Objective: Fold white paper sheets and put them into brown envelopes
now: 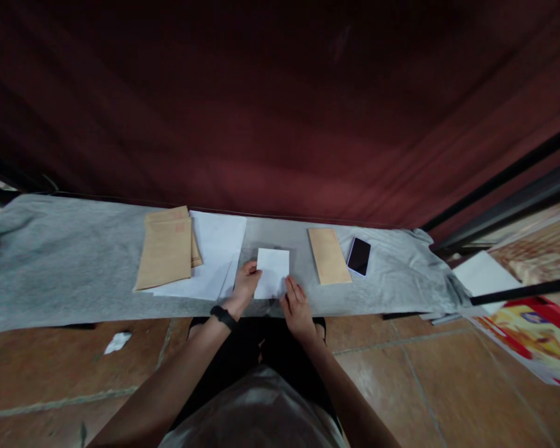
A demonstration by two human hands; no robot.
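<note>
A small white folded paper [273, 274] lies in front of me on the grey cloth. My left hand [246, 283] has the paper's left edge between thumb and fingers, the thumb resting on top. A dark band sits on that wrist. At the lower right edge of the paper, my right hand [297, 305] rests with its fingers stretched out and the fingertips touching it. Beside the left hand are larger white sheets [219, 239], partly covered by brown envelopes [168, 252]. To the right of my right hand lies a single brown envelope [329, 255].
A phone [359, 256] with a dark screen lies right of the single envelope. The grey cloth [84, 261] covers a long narrow table against a dark red surface [280, 124]. Crumpled white paper [117, 342] is on the tiled floor; a colourful box [536, 336] stands at right.
</note>
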